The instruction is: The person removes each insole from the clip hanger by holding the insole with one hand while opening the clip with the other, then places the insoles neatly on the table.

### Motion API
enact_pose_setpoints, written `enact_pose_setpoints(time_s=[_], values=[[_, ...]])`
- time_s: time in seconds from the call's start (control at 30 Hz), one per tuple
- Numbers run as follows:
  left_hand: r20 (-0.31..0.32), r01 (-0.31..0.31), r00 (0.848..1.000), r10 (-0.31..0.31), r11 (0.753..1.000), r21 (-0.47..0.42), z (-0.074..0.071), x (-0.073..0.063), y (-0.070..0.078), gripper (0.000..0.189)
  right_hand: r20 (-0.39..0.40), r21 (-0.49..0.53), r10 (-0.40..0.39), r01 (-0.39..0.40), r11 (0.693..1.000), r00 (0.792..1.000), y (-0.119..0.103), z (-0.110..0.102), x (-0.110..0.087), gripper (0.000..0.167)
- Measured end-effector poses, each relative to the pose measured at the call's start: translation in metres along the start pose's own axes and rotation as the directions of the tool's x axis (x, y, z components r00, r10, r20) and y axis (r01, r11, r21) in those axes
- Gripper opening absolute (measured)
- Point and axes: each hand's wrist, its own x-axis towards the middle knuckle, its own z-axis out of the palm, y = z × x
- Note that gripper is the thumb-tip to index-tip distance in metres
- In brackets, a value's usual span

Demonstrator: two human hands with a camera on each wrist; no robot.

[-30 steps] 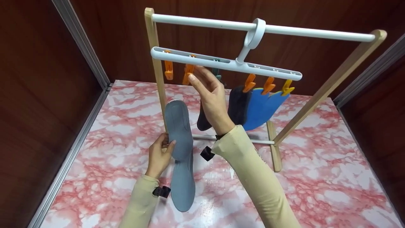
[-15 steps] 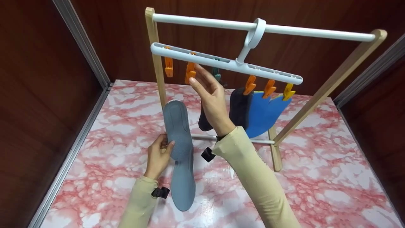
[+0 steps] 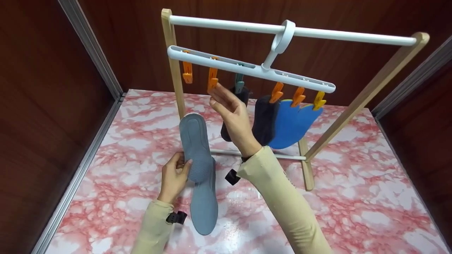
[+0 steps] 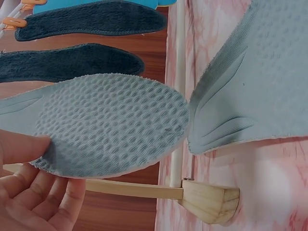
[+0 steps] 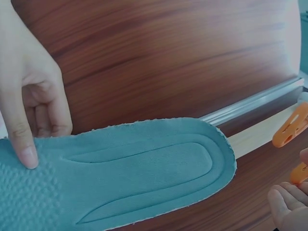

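My left hand (image 3: 173, 180) pinches the edge of a grey insole (image 3: 194, 141), thumb on its face and fingers behind it. The left wrist view shows the dimpled end of this insole. A second grey insole (image 3: 204, 208) lies lower down on the marbled surface. My right hand (image 3: 235, 116) is raised by an orange clip (image 3: 212, 80) on the white hanger (image 3: 219, 63), fingertips right at the clip's lower end. Its thumb stands apart from the fingers, below the clip. The held insole's upper end is left of and below this hand.
Another orange clip (image 3: 187, 73) hangs at the hanger's left end. Dark insoles (image 3: 265, 120) and blue insoles (image 3: 295, 123) hang from clips to the right. The hanger hooks over a white rail (image 3: 339, 34) on wooden posts (image 3: 370, 95). Dark wood panels (image 3: 46, 106) enclose the sides and back.
The hanger's left end has risen, and its orange clips with it. My right hand has slid down from around the clip to its lower tip. The left hand and its insole moved slightly left.
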Motion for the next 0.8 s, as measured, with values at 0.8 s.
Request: enact_pose_setpoints(time_s=[0.8], values=[[0.129, 0.019, 0.991, -0.023, 0.999, 0.034, -0.008, -0.012, 0.0, 0.013, 0.091, -0.109, 0.006, 0.004, 0.994, 0.996, 0.01, -0.026, -0.033, 0.027]])
